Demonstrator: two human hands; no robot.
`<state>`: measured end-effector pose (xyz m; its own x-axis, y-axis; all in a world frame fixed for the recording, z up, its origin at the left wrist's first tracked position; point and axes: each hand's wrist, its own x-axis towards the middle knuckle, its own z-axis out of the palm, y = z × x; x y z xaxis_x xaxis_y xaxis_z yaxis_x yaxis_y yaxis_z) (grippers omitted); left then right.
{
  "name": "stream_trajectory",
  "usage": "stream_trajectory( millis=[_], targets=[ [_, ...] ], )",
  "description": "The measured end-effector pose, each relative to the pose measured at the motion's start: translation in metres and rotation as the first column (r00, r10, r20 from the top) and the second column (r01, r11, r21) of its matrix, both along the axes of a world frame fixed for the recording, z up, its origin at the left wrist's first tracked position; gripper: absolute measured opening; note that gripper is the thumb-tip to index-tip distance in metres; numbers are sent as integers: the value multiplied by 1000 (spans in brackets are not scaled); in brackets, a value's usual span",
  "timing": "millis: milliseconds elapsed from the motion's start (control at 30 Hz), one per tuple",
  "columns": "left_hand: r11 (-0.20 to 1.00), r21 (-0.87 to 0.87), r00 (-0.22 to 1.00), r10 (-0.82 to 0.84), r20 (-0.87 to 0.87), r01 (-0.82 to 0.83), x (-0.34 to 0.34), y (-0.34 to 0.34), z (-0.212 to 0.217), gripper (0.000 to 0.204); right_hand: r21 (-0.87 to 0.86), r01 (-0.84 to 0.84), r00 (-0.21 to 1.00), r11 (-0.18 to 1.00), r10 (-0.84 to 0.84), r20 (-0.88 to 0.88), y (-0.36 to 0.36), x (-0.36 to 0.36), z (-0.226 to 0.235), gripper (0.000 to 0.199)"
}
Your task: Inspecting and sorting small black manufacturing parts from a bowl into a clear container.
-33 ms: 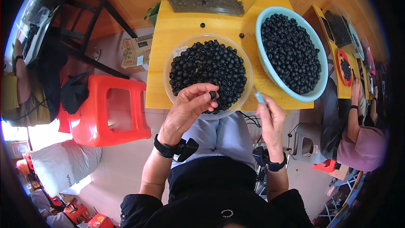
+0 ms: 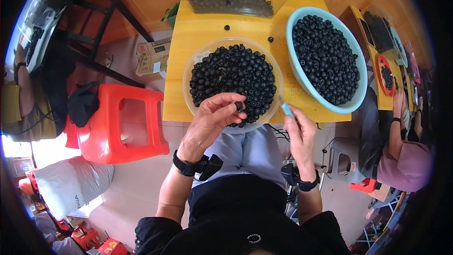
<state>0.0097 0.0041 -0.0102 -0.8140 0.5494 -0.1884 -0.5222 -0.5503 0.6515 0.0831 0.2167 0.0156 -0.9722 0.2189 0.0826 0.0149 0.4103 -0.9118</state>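
Observation:
My left hand (image 2: 218,112) pinches one round black bead (image 2: 239,106) between thumb and fingertips. A hole shows in some of the beads like it. It is held over the near part of a clear round tub (image 2: 280,73) heaped with black beads (image 2: 231,73). To the right, my right hand (image 2: 301,132) closes on a slim light-blue-handled tool (image 2: 287,109). The tool's thin tip points up and left beside the tub's rim, apart from the bead; its exact kind is too small to make out.
A light-blue basin (image 2: 362,95) full of black beads stands right on the yellow table (image 2: 188,28). A clear box (image 2: 231,9) of beads is at the back. Two loose beads lie between. Left is a red stool (image 2: 118,127); at right a person in a mauve top (image 2: 406,165) sits.
My right hand has shifted slightly left with the blue-handled tool, bringing its tip closer to the tub's rim. My left hand and the bead are almost where they were.

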Motion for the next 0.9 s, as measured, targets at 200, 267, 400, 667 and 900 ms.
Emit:
stream_trajectory(
  millis=[200,267,400,667,900],
  targets=[
    [999,27,998,37,50,-38,1,8,6,24,-46,-45,999,998,44,-13,-11,-6,-2,22],
    [998,54,999,23,37,-25,-1,9,-1,24,-49,-55,998,997,56,8,-14,-4,1,21],
    [994,106,1000,-16,24,13,-3,12,-5,22,-30,-111,994,993,112,6,-16,-7,6,19],
    [995,100,999,-22,44,18,0,15,-2,17,158,-203,963,966,226,-147,-25,-12,9,19],
    [987,150,997,-63,43,55,-1,17,-4,14,248,-210,962,946,245,-119,-24,-12,13,21]
  ],
)
